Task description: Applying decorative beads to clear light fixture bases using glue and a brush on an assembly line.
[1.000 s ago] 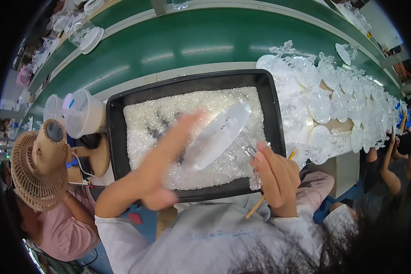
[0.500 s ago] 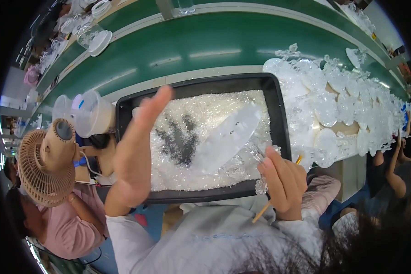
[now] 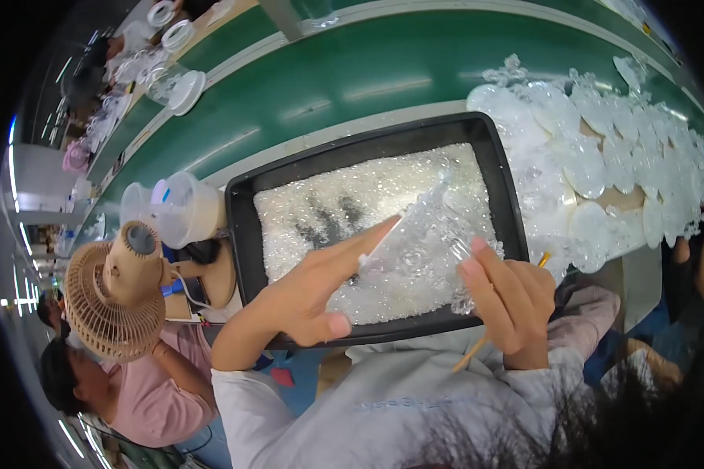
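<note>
Head: right fingers [image 3: 486, 291] clamp ornament [image 3: 420, 244], clear of tray's far rim [image 3: 368, 146]; left fingers [image 3: 346, 256] unclosed.

Left hand: The person's left hand [image 3: 313, 289] is stretched out flat, its fingers straight and side by side, aimed forward and to the right.
Left thumb: I see the thumb [image 3: 326, 327] standing well away from those fingers, pointing rightward.
Left arm: A bare forearm [image 3: 246, 328] slants up from the lower left, bent where the pale sleeve [image 3: 250, 410] begins.
Right hand: The right hand [image 3: 512, 301] is raised, knuckles bent, tips gathered in a pinching grip, pointing forward and leftward.
Right wrist: Only a short bare stretch of wrist [image 3: 526, 358] shows above the other sleeve [image 3: 536, 381].
Spacing: The hands stay apart.
</note>
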Demonstrator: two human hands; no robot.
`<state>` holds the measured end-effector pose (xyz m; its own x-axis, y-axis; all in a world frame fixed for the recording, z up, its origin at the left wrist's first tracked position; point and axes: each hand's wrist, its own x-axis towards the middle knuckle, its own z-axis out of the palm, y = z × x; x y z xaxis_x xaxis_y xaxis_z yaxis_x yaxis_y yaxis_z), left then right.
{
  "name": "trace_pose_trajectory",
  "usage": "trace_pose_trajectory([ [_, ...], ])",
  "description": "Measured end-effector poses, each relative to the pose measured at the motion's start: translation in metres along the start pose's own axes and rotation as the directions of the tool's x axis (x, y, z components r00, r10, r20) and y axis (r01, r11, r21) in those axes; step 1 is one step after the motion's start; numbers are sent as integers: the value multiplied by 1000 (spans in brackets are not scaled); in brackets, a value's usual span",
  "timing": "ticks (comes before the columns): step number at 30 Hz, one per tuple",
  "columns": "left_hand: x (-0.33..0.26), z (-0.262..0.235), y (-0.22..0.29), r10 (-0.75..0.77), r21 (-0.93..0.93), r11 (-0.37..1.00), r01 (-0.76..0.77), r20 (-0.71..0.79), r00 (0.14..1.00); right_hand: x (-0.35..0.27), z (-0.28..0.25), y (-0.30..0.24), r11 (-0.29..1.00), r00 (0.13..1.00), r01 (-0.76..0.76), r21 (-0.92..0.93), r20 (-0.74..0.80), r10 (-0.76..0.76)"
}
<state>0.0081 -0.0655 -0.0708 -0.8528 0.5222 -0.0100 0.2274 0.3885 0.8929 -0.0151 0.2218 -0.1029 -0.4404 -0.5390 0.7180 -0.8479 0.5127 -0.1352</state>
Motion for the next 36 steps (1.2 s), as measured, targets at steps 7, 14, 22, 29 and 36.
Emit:
trace_pose_trajectory([
  [7, 16, 27, -20, -7, -502, 864, -15, -43, 999, 37, -13, 3, 967, 999, -48, 250, 11, 47],
  [14, 24, 39, -18, -45, -910, 399, -116, -146, 988, 89, -19, 0, 799, 923, -385, 462, 204, 327],
  [22, 24, 32, -17, -90, -897, 422, -131, -185, 979, 48, -21, 2, 538, 735, -130, 833, -284, 616],
  [29, 20, 36, -13, -221, -890, 449, -76, -193, 956, 6, 2, -14, 412, 859, 122, 903, -303, 412],
  [36, 21, 35, -7, -392, -880, 474, -7, -218, 894, 16, 13, -10, 509, 970, -54, 859, -75, 230],
])
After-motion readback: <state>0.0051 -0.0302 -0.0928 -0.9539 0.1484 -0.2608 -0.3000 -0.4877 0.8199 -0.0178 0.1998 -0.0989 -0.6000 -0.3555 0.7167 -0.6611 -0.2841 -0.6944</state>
